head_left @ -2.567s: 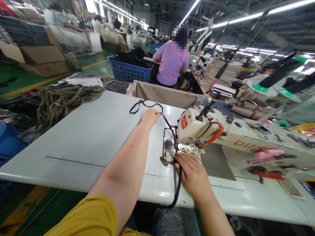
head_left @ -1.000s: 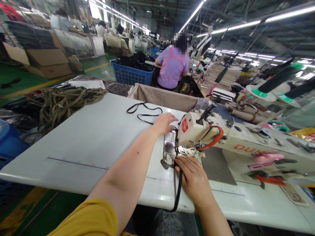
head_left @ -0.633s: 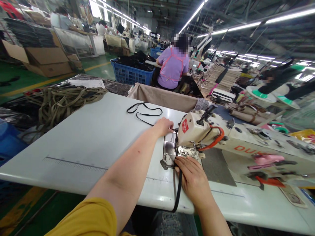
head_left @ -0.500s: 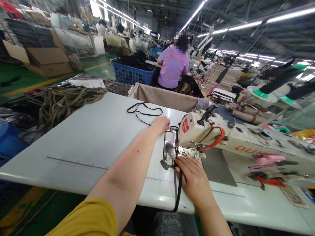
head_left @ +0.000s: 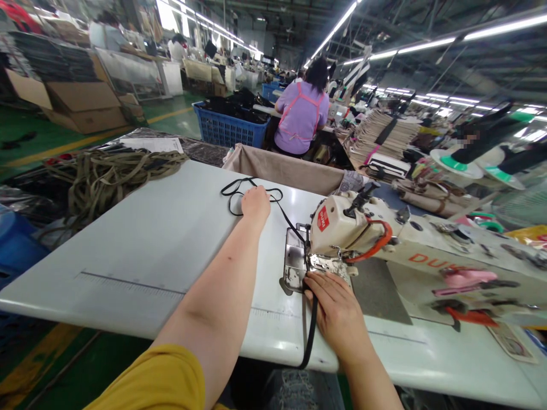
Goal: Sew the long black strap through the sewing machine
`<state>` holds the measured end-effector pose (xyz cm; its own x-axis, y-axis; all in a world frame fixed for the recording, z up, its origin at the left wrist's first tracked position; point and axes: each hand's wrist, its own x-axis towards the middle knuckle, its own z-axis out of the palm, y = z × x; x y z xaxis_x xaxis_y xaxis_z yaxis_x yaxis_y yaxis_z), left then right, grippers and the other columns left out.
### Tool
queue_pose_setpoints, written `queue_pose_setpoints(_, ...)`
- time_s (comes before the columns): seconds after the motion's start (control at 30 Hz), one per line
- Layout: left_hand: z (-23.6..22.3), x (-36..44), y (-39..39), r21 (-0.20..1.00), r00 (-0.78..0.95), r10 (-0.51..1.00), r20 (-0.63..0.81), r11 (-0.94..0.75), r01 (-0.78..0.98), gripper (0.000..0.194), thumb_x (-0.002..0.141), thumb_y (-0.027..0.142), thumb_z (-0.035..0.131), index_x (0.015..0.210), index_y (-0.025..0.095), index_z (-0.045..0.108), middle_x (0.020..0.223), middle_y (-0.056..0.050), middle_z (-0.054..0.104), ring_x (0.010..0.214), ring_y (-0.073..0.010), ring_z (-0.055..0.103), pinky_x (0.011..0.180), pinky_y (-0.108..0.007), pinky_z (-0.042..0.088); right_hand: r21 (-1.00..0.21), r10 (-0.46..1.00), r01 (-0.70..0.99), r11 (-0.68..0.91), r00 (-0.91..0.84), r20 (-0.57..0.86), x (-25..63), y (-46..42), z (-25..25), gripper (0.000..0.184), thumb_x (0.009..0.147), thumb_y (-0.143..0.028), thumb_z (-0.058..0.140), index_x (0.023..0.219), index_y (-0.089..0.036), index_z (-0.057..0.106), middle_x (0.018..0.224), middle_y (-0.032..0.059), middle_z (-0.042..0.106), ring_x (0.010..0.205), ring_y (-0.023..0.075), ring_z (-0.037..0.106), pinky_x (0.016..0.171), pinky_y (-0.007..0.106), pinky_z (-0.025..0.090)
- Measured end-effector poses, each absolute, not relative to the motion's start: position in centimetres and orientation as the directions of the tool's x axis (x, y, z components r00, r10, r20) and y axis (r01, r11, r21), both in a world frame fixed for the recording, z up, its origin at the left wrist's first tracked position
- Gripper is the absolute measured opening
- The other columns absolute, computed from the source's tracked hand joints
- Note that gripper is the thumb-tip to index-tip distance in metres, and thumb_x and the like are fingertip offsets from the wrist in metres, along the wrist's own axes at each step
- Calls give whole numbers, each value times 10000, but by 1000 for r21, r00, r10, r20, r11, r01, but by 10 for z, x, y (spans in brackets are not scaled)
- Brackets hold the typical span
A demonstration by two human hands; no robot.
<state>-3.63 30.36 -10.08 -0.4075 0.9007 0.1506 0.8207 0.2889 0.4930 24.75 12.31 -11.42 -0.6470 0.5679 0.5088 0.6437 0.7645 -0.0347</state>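
My left grip [head_left: 256, 204] holds narrow black cord [head_left: 313, 324]
Nearer, my flat right grip [head_left: 334, 299] covers it beside the white sewing machine [head_left: 341, 219].

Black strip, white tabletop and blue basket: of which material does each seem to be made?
The black strip looks like matte textile tape, perhaps woven: thin, bending in soft loops. The white tabletop seems smooth, semi-gloss laminate or coated board, since it shows light reflections. The blue basket is probably moulded plastic, fairly matte: one even colour, slotted walls.
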Motion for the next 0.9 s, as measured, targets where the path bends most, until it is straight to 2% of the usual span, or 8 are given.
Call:
queue_pose_setpoints(0.27,-95,-55,298,605,-567,797,209,350,715,178,1060,286,535,1131,205,676,1279,-153,712,1235,-308,653,1033,-394,499,-32,555,636,771,-646,524,246,123,-113,239,1095,-221,582,1269,-198,744,1262,91,792,1159,238,760,1119,461,563)
queue_pose_setpoints(0.5,-96,-72,299,727,-688,678,258,333,601,107,1033,266,558,1026,211,650,1214,-151,720,1202,-317,662,1056,-422,505,-39,575,647,761,-647,500,247,123,-114,261,1102,-231,563,1293,-214,740,1271,98,789,1176,246,757,1127,480,565)
queue_pose_setpoints(0.73,-100,-90,303,922,-855,503,128,258,290,130,1021,275,574,902,226,590,1088,-102,745,1103,-255,694,1053,-398,531,-21,554,638,770,-651,519,247,123,-115,235,1102,-225,573,1274,-197,731,1263,89,792,1157,235,760,1118,465,561)
queue_pose_setpoints(0.9,-109,-101,305,967,-925,379,17,230,112,142,1020,282,595,901,213,561,1007,-90,726,1061,-239,713,1008,-376,554,-21,556,640,768,-649,520,247,123,-114,235,1100,-224,577,1273,-201,734,1264,88,792,1160,229,759,1124,460,560)
